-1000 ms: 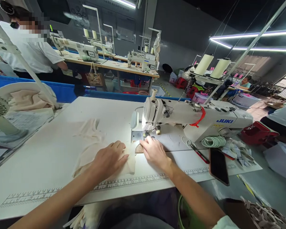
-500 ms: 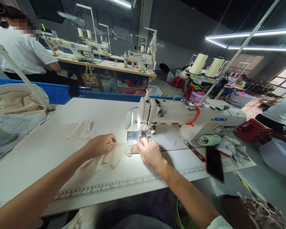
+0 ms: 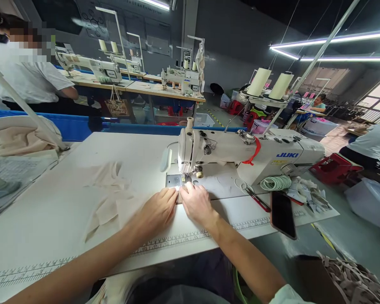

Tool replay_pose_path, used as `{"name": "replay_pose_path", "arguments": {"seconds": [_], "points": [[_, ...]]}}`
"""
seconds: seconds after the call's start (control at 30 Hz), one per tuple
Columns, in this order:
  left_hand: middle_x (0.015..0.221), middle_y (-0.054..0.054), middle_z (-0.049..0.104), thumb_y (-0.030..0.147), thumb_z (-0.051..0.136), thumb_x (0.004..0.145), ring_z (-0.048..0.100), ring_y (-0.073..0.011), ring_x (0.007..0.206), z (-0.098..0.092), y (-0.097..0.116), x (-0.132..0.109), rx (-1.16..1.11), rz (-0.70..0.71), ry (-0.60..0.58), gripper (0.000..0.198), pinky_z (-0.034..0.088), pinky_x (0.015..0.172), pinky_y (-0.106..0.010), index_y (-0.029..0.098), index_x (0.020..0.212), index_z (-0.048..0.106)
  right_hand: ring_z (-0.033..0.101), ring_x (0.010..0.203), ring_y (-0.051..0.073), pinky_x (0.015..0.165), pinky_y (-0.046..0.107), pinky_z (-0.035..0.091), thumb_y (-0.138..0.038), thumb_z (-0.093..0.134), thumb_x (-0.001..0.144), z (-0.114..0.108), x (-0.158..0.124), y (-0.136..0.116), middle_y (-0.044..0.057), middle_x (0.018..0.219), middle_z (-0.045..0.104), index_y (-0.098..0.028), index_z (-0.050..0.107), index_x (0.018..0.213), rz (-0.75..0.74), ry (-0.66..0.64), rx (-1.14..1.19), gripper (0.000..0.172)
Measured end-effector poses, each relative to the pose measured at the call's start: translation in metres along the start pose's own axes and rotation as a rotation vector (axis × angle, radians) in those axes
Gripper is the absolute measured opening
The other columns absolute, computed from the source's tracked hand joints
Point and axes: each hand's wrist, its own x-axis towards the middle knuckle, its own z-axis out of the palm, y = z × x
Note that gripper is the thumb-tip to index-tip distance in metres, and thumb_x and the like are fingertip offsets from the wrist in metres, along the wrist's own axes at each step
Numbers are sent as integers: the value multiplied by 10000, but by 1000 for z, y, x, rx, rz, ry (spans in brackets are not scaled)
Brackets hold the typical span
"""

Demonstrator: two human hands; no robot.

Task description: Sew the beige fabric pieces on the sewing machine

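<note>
With the fingertips as the clock's centre, a person in a white shirt [image 3: 25, 82] sat beyond the blue partition [image 3: 76, 123] at ten o'clock. A round white basin [image 3: 6, 121] heaped with beige cloth [image 3: 20, 139] stood just past nine. Thin, pale cream fabric [image 3: 106, 211] lay rumpled near nine on the smooth white tabletop [image 3: 60, 228]. The left hand [image 3: 161, 207] rested flat-wristed, fingers together; a small tan piece [image 3: 178, 198] showed between the hands, mostly hidden. A printed black ruler scale [image 3: 177, 240] ran at six. The right hand [image 3: 196, 202] bunched its fingers beside the needle; whether either hand pinched anything could not be told. The dark grey wall [image 3: 237, 55] rose at one, the white JUKI sewing machine [image 3: 259, 154] stood at two, and a black-screened phone [image 3: 283, 215] lay just past three.
</note>
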Motion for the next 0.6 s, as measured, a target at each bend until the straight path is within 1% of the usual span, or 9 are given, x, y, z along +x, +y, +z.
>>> {"name": "replay_pose_path", "arguments": {"seconds": [0.13,0.23,0.37,0.5,0.6], "points": [[1116,-157,712,147,389,1018,626,-280,979,9,-13,1,-19,50,49,336,568,886,-446,128,1150,698,516,760,201,695,359,370,-133,523,963,-3,-2,3,90,976,659,-162,687,1030,23,-1,51,180],[1116,-181,724,144,378,1019,628,-289,952,12,-25,7,17,122,56,358,578,862,-447,86,1130,713,557,778,196,732,351,390,-99,527,955,-6,-4,12,75,972,678,-177,707,1030,114,11,95,210],[1119,-191,726,134,362,1020,629,-288,926,17,-37,19,9,167,71,381,576,823,-444,87,1112,729,619,826,203,772,340,419,-61,503,970,-5,-5,25,86,1013,713,-184,729,1051,211,58,101,269],[1138,-199,730,139,358,1036,632,-285,940,21,-43,26,-2,245,105,391,575,813,-424,54,1149,722,646,849,209,791,334,449,-75,503,981,-2,-4,29,78,1043,736,-201,746,1033,237,79,114,278],[1112,-192,736,143,354,1041,631,-279,924,20,-43,27,-1,250,116,396,570,786,-411,56,1136,728,645,824,206,784,338,459,-76,504,986,0,-4,28,79,1038,743,-201,751,1002,235,78,121,277]]}}
